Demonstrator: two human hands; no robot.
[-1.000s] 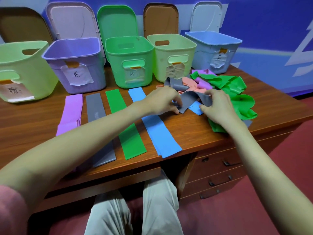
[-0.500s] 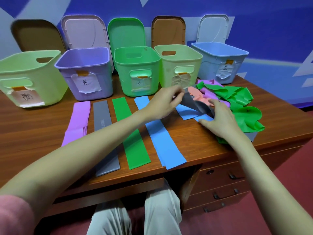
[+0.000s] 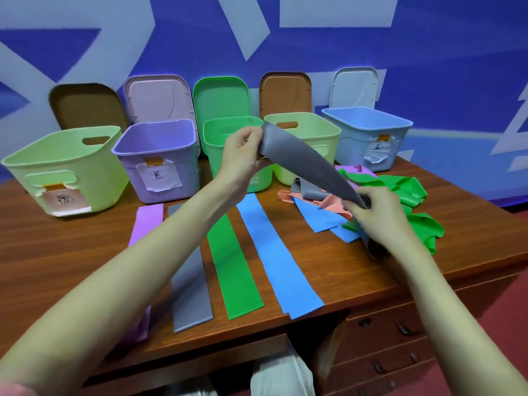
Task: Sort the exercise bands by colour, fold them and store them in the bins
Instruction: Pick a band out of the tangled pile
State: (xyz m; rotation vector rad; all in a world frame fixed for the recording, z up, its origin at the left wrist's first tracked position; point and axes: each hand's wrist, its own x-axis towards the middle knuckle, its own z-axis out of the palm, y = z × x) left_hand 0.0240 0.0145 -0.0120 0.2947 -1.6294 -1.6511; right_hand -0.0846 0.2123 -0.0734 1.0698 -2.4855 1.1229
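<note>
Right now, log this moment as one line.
left hand grips grey band | right hand pinches it | lifted above pile

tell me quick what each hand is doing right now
Left hand: pinches the upper end of the grey band.
Right hand: grips the grey band's lower end.

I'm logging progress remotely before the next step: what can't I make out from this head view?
- Bin contents: the green bin is partly behind the left hand; the other bins' walls hide their floors.
- Bin labels: writing too small to read.
- Purple strip and grey strip: partly covered by the left forearm.
- Grey band: its lower end is hidden behind the right hand.
- Pile: bands overlap, count unclear.
</note>
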